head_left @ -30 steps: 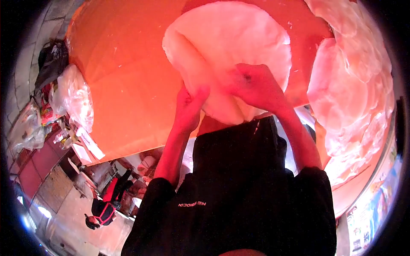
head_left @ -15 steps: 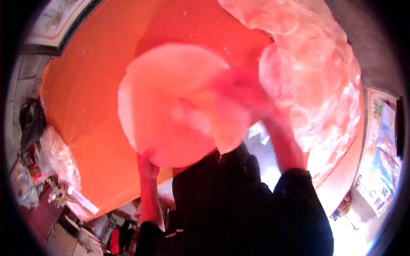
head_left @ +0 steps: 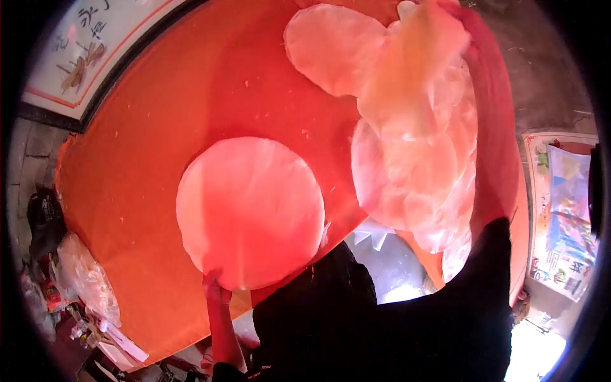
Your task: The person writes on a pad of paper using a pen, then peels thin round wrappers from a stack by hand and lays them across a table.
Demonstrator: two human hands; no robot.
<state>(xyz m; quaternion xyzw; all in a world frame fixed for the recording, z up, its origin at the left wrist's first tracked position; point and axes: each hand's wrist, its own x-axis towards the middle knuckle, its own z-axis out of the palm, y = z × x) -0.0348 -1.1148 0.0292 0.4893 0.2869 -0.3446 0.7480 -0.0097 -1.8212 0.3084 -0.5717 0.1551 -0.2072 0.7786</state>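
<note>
A round, thin, pale sheet like a thin pancake (head_left: 251,210) lies on the orange-red tabletop in front of me; I cannot tell whether others lie under it. My left hand (head_left: 216,286) grips its near left edge with bent fingers. Stretched out to the far right, my right hand (head_left: 455,19) holds up another thin pancake (head_left: 414,63), limp and blurred by motion. It hangs over a spread of overlapping pancakes (head_left: 407,172) along the table's right side. The fingers of my right hand are smeared and partly hidden by the sheet.
The orange-red table (head_left: 146,210) runs to the left and far side. A framed board with writing (head_left: 83,63) stands at the upper left. Plastic bags (head_left: 89,280) lie at the left edge. A poster (head_left: 566,216) is at the right, beyond the table.
My right hand has swung from above the front pancake to the far right, carrying a sheet. My left hand stays at the near edge. The camera view has shifted.
</note>
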